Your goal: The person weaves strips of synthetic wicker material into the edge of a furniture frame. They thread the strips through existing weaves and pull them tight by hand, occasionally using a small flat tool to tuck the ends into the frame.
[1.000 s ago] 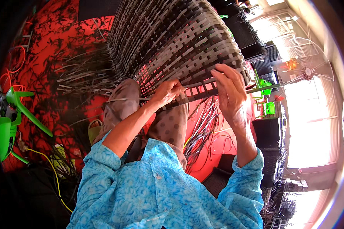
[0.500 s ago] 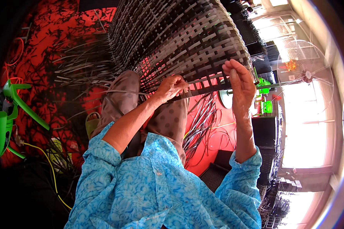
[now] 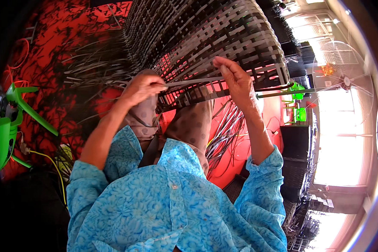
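Step in hand, as it reads: weaving one flat grey strip (image 3: 193,81) into the lower edge of a big woven panel (image 3: 206,38) of dark and grey strips. The panel rests over the person's knees and leans away toward the top of the view.

Left hand (image 3: 142,87): fingers pressed together, pinching the strip's left end near the panel's lower left edge. Right hand (image 3: 235,77): fingers curled around the strip's right part, thumb side against the weave; the exact pinch point is hidden behind the fingers, so how tight the grip is cannot be told.

Strip position: stretched taut between the two hands, just in front of the lowest woven rows, touching or nearly touching them. Long axis runs roughly left-right across the view, right end slightly higher. Free end appears to point toward the left hand.

Next move likely calls for threading the strip over and under the upright strands, then pulling it snug against the row above. Needs even tension, strip kept flat, no twist.

Loose strips (image 3: 227,130) hang below the panel over the red floor (image 3: 38,50).
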{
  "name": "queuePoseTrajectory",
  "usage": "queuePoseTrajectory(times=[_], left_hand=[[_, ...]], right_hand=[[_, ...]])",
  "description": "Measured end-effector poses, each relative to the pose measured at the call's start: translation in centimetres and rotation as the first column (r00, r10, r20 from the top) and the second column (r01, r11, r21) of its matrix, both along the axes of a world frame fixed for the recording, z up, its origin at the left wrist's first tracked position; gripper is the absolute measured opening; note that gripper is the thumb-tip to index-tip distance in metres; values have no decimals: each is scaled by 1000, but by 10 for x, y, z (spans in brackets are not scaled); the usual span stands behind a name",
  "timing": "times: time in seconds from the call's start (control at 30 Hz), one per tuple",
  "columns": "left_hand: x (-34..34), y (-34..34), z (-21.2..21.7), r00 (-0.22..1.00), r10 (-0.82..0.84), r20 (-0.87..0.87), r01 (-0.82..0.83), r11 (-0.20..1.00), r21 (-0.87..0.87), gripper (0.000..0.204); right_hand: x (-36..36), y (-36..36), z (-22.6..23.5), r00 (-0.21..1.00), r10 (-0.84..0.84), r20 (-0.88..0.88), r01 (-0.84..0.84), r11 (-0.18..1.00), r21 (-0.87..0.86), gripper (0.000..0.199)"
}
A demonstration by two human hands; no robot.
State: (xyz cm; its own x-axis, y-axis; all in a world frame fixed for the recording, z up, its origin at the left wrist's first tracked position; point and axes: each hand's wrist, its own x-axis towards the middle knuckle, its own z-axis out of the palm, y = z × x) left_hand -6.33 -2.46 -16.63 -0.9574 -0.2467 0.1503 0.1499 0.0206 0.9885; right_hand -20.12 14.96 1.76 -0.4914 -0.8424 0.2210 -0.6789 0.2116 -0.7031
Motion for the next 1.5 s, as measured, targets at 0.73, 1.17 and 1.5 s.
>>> queuePoseTrajectory(times=[0.73, 1.17, 1.5], left_hand=[[80, 7, 98, 962, 67, -263, -213, 786, -581, 14], [182, -64, 73, 961, 239, 136, -155, 880, -450, 9], [203, -43, 87, 941, 335, 38, -224, 706, -672, 8]], right_hand=[[73, -33, -41, 877, 445, 182, -480, 835, 268, 37], [21, 22, -16, 854, 515, 70, -500, 778, 380, 18], [-9, 103, 14, 947, 267, 182, -313, 622, 718, 22]])
